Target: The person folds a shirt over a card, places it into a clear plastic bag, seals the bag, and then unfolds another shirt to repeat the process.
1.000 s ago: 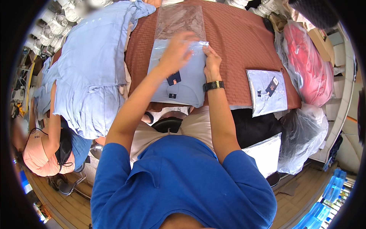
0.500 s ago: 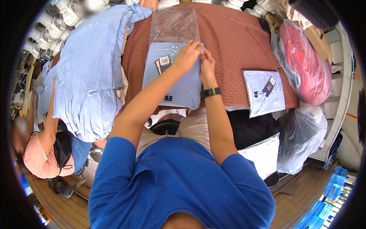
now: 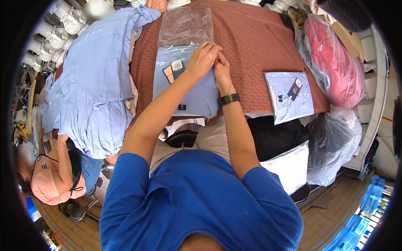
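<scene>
In front of me a folded light-blue shirt [image 3: 192,94] lies inside a clear plastic bag [image 3: 186,26], whose unfilled end stretches flat toward the far side. Dark and peach hang tags [image 3: 172,72] rest on the shirt's left half. My left hand [image 3: 204,59] reaches over the shirt, fingers closed at the bag's far right corner. Fingertips of my right hand [image 3: 222,73], also closed, meet the left ones there, pinching the bag's edge. Exactly how the plastic sits between the fingers is hidden.
A bagged shirt [image 3: 289,95] lies at the table's right. Light-blue garments [image 3: 98,79] are heaped at the left, where a person in a peach top [image 3: 48,180] sits. Bagged red goods [image 3: 333,62] stand at the right, beyond the brown tablecloth [image 3: 251,42].
My hands stay together at the bag's right edge, with small finger shifts. The view has shifted slightly. The person at the left has lowered an arm.
</scene>
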### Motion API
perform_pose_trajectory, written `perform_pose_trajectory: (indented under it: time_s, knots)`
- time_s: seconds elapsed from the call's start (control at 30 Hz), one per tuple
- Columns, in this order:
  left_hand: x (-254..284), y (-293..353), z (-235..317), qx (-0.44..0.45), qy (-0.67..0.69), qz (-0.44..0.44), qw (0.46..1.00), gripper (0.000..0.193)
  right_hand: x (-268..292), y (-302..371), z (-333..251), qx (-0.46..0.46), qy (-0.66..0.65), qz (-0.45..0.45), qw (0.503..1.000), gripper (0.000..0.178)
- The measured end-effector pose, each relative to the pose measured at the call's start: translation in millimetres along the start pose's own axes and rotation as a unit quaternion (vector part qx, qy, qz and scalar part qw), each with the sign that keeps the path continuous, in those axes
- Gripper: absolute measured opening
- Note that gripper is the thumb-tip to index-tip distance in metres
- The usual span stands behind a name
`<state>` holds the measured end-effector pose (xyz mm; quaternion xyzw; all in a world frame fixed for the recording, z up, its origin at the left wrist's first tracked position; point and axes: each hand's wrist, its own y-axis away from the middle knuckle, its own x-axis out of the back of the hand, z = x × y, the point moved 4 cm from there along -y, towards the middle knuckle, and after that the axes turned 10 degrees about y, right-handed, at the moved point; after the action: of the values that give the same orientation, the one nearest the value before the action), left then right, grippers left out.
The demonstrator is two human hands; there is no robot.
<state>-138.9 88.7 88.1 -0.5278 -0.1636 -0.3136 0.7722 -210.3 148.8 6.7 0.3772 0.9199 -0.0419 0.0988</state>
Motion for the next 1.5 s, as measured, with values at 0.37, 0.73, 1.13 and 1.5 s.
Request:
perform_pose_trajectory:
  time_s: [0.37, 0.73, 1.13, 1.5]
  knots:
    - [7, 21, -3, -0.014, 0.007, -0.027, 1.000, 0.013, -1, 0, -1, 0.015, 0.051, 0.088, 0.995, 0.027]
    - [41, 34, -6, 0.085, 0.195, -0.055, 0.976, 0.022, 39, 6, -8, -0.072, 0.168, 0.103, 0.978, 0.030]
    - [120, 106, -150, 0.560, 0.257, 0.044, 0.786, 0.020, 15, 7, -40, 0.024, 0.447, 0.111, 0.887, 0.030]
    - [121, 131, -134, 0.601, 0.252, 0.064, 0.756, 0.019, 22, 9, -42, -0.032, 0.434, 0.089, 0.896, 0.028]
